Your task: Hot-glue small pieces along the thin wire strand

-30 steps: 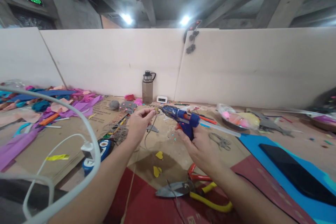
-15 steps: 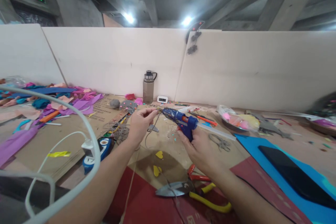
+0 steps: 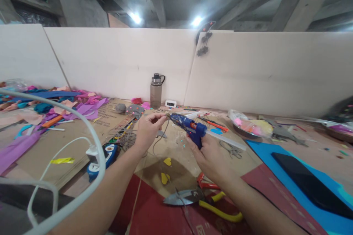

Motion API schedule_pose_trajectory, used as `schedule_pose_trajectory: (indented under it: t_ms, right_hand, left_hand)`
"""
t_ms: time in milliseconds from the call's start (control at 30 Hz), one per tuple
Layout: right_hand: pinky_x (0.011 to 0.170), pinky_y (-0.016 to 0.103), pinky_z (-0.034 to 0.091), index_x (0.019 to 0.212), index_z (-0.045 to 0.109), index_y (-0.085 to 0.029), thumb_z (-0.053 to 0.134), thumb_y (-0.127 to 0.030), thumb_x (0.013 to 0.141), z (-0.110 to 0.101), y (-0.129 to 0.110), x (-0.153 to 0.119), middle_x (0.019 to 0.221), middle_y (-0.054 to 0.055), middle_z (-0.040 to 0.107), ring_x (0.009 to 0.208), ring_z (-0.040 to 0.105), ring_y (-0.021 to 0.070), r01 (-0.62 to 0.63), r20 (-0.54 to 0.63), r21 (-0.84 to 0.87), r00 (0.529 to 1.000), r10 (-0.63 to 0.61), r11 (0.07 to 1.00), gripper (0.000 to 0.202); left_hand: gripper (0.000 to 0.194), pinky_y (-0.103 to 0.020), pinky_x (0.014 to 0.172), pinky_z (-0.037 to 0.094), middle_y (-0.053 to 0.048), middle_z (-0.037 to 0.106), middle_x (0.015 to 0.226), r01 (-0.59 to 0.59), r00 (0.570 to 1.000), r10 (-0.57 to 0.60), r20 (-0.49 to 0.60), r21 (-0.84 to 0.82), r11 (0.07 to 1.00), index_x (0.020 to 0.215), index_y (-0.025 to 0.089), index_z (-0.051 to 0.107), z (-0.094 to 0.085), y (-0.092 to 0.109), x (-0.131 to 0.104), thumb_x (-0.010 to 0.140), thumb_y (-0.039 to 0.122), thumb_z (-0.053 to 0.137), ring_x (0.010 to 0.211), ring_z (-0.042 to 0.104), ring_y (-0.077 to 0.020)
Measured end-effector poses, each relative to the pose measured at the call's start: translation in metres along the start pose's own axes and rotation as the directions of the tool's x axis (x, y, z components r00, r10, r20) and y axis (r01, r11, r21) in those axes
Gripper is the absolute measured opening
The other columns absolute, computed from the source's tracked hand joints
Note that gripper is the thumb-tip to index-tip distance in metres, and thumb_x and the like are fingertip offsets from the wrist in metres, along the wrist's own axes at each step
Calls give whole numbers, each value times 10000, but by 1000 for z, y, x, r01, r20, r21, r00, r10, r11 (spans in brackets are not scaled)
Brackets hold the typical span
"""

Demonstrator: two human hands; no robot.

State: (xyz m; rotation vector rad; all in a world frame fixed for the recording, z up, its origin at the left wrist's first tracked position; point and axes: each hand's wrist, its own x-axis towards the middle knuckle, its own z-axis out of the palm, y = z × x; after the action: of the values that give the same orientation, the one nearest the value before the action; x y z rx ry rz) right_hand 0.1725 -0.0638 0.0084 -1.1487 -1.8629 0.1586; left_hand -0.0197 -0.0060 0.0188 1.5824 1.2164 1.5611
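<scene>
My right hand (image 3: 208, 150) is wrapped round the handle of a blue hot glue gun (image 3: 182, 120), whose nozzle points left. A translucent glue stick (image 3: 228, 140) sticks out of its back end. At the nozzle tip my left hand (image 3: 149, 128) is closed in a pinch on a thin grey cord (image 3: 163, 136), which hangs in a curve below the fingertips. Something small and brownish shows at the pinch, too small to make out. Two yellow hearts (image 3: 167, 161) lie on the cardboard below, with scissors (image 3: 187, 197) with yellow and red handles nearer me.
A water bottle (image 3: 156, 93) and small white clock (image 3: 170, 104) stand by the white partition. A blue power strip (image 3: 102, 161) and white cable (image 3: 100, 143) are at left, near coloured scraps (image 3: 82, 108). At right, a black phone (image 3: 309, 181) lies on blue sheets (image 3: 261, 150).
The glue gun's back end has dipped slightly and its glue stick has shifted left and down. The nozzle stays beside my left fingertips, and both hands keep their holds.
</scene>
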Motion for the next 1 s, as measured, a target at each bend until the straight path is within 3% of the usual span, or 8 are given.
schedule_pose_trajectory:
  t_ms: [767,1000]
  right_hand:
    - [861,418,490,1121,578,-172,441,-382,906,0,1,-3,1043,118,683,987,626,268,-19,-28,-1,999,19,1000,330]
    - [795,398,509,1094,585,-164,418,-394,911,-4,-5,-3,968,122,687,907,642,262,-27,-17,-65,1000,26,998,339]
  left_hand:
    - [275,-205,473,322,29,533,545,-15,1000,15,-17,-2,1000,781,163,687,-1,3,-2,749,434,650,487,439,-83]
    - [264,-202,468,310,40,504,530,-4,1000,4,7,-7,1000,760,163,674,0,3,-1,752,426,649,475,413,-76]
